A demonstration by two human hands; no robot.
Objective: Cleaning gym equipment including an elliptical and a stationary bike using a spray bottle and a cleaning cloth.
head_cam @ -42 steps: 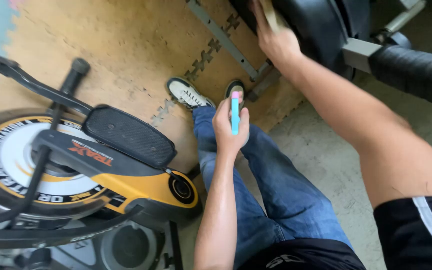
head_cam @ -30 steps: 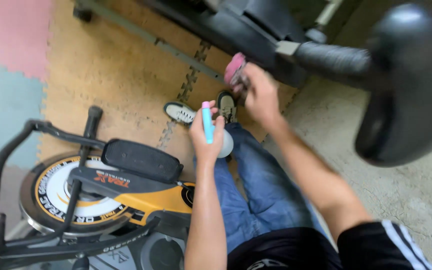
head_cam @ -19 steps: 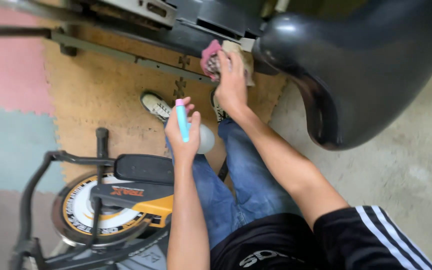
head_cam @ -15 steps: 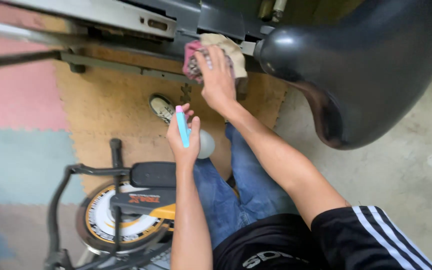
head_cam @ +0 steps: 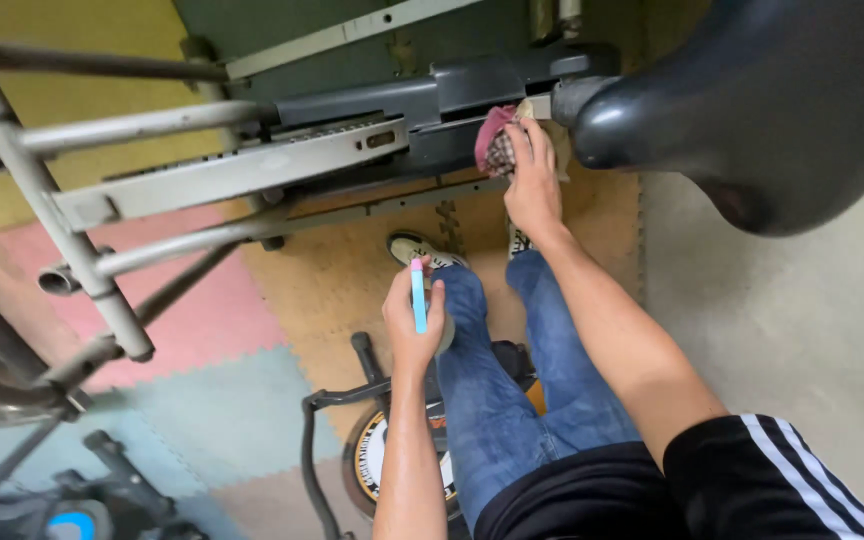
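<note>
Your right hand [head_cam: 534, 185] is clamped on a pink checked cloth [head_cam: 498, 145], pressed against the grey frame of the exercise machine [head_cam: 352, 135], just beside its big dark housing [head_cam: 752, 100]. Your left hand [head_cam: 414, 320] is closed around a slim blue bottle with a pink cap [head_cam: 418, 297], held upright above your knee. The cloth could bunch and slip off the narrow bar if you press unevenly, and your knuckles sit close to the housing edge, so a hard push may knock them. The bottle could tip if that grip loosens. You stand on tan foam floor mats [head_cam: 342, 270], with pink and pale blue tiles to the left, bare concrete [head_cam: 802, 320] to the right, and a small bike with a yellow wheel [head_cam: 372, 460] by your legs.
</note>
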